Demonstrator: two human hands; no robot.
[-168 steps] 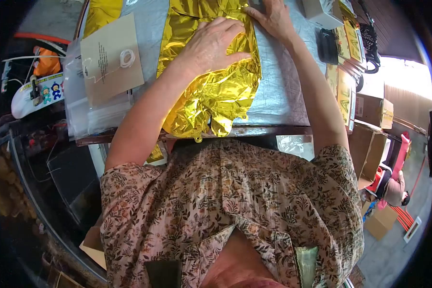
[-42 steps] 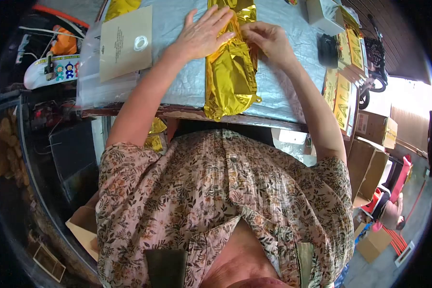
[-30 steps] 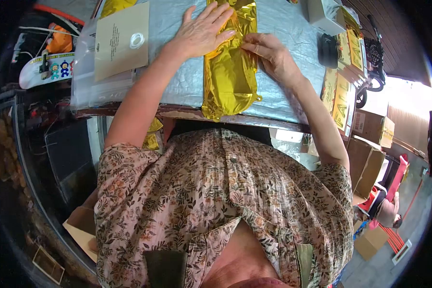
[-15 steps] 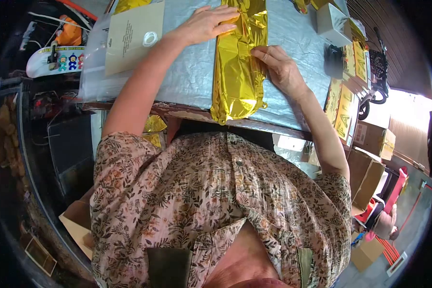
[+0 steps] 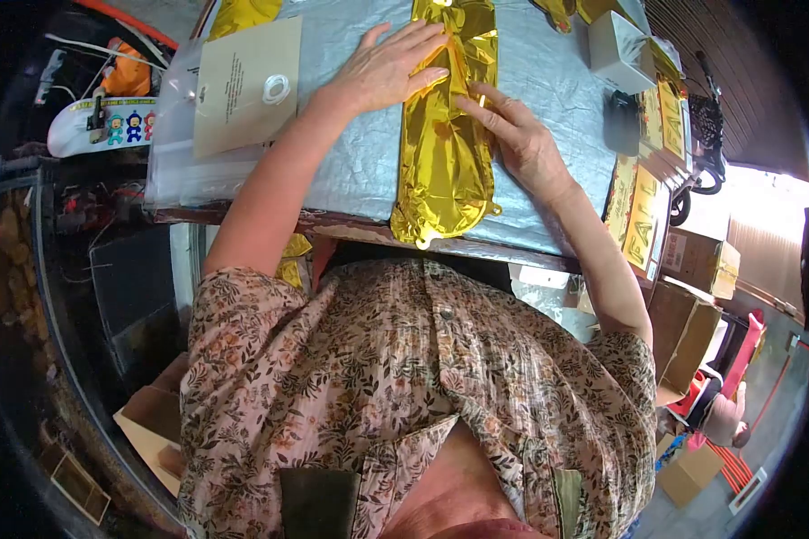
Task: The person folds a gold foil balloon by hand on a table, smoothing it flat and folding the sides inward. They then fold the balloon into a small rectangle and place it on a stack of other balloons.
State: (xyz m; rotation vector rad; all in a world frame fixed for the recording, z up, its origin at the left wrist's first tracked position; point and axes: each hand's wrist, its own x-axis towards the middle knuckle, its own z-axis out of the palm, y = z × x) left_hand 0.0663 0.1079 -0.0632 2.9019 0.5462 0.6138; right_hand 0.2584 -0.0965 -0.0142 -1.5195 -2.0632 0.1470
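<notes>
A shiny gold foil piece (image 5: 445, 175) lies lengthwise on the covered table (image 5: 360, 171), its near end at the table's front edge. My left hand (image 5: 388, 70) rests with spread fingers on the foil's left side, near its upper part. On the right side, my right hand (image 5: 520, 142) touches the foil with its fingertips, fingers apart. To the left lies a beige card (image 5: 243, 90) with a small white ring (image 5: 276, 88) on it.
More gold foil (image 5: 245, 16) is at the table's back left. An open white box (image 5: 618, 54) and yellow printed boxes (image 5: 643, 220) line the right side. Cardboard boxes (image 5: 689, 337) stand lower right. Another person (image 5: 726, 415) is at the far right.
My left hand has moved slightly down the foil. The fingers of my right hand have opened from a pinch at the foil's edge and reach further over it. The foil looks more creased.
</notes>
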